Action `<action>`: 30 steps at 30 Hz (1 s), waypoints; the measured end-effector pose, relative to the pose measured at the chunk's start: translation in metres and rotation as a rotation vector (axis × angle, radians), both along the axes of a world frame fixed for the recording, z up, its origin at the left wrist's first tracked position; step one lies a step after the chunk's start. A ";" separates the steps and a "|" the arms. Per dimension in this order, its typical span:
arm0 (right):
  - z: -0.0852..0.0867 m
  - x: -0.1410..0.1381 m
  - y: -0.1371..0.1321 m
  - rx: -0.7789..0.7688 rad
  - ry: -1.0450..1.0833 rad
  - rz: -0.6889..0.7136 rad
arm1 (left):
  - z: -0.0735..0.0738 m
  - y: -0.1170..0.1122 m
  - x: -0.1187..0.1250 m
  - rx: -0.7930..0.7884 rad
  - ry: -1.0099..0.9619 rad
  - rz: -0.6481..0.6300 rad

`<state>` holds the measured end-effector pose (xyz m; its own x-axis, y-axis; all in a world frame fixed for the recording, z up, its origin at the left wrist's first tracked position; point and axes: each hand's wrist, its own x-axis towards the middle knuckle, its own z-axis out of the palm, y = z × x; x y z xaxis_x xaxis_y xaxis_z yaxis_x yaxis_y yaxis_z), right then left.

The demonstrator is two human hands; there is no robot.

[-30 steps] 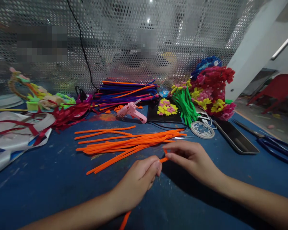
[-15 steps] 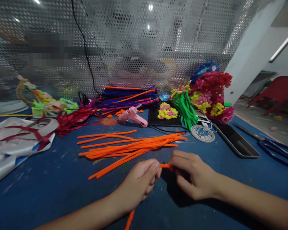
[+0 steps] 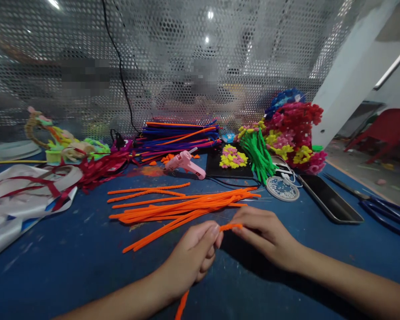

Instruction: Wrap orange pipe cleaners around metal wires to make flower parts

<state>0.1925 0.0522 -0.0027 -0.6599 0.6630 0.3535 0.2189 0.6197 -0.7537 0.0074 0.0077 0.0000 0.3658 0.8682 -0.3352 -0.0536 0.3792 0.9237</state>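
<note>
An orange pipe cleaner (image 3: pixel 230 227) with a twisted look passes through my left hand (image 3: pixel 200 251), which is closed around it. Its lower length hangs out below that hand toward the bottom edge. On the other end, the thumb and fingers of my right hand (image 3: pixel 270 235) pinch the short tip that sticks out. Just beyond both hands lies a loose pile of orange pipe cleaners (image 3: pixel 186 208) on the blue table (image 3: pixel 96 275). Thin bare wires poke out at the pile's right side.
Behind the pile rest a pink glue gun (image 3: pixel 186 163), bundled dark pipe cleaners (image 3: pixel 180 135) and green stems (image 3: pixel 258 155). To the right are a dish of beads (image 3: pixel 282 189), a phone (image 3: pixel 330 198) and scissors (image 3: pixel 383 209). Red ribbons (image 3: pixel 103 168) lie left.
My right hand's fingers have come together on the pipe cleaner's tip, and the tip now points straighter to the right. My left hand has stayed nearly in place.
</note>
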 end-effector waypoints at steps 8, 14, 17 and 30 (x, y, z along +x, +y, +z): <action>-0.006 -0.010 0.004 -0.852 0.269 -0.147 | -0.001 -0.001 0.000 0.098 0.118 -0.073; -0.005 -0.009 -0.001 -0.349 0.260 -0.255 | -0.003 -0.002 0.000 0.099 0.106 -0.069; -0.005 -0.005 -0.003 0.044 0.113 -0.221 | -0.005 -0.001 -0.001 0.083 0.076 -0.038; 0.002 -0.002 -0.004 0.050 -0.096 -0.049 | -0.006 0.003 -0.003 -0.013 -0.039 -0.003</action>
